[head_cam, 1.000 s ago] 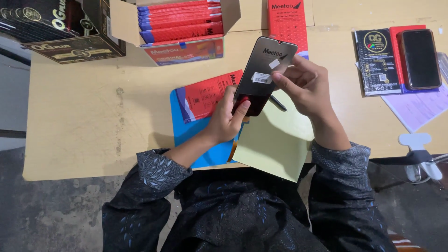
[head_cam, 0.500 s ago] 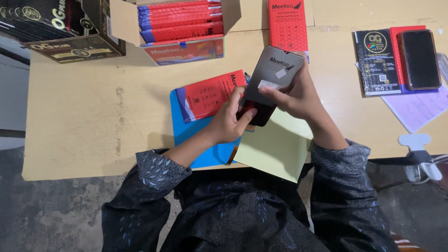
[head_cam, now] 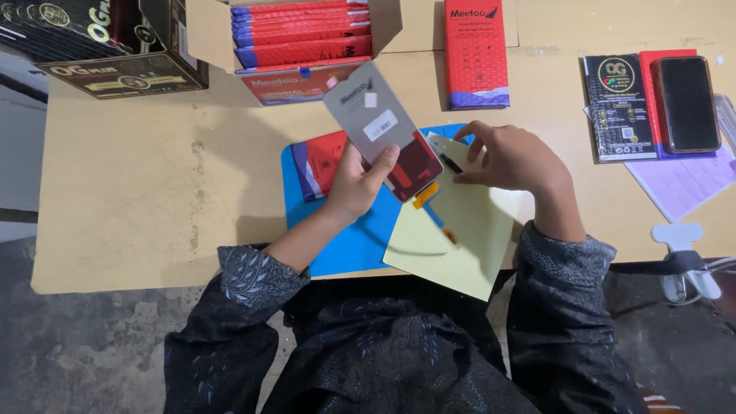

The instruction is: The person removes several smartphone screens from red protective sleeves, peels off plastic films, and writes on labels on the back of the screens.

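Nearest the camera, two dark patterned sleeves reach up from six o'clock over a pale yellow sheet that lies tilted across the near edge of the desk and overlaps a blue mat. The left hand, just left of centre, is closed around the lower end of a flat phone screen panel, thumb across its face, holding it tilted with its grey back toward the camera and its top pointing to eleven o'clock; the lower part of the panel looks dark red. The right hand, toward two o'clock from centre, has its fingers loosely curled, the tips pinching a small dark strip just beside the panel's lower corner, above the yellow sheet. A red flat packet lies on the mat under the left hand. Farther off, at twelve o'clock, an open cardboard box holds stacked red packets, with a single red packet lying to its right. At ten o'clock stands a black box; at two o'clock a black phone rests on a black packet.
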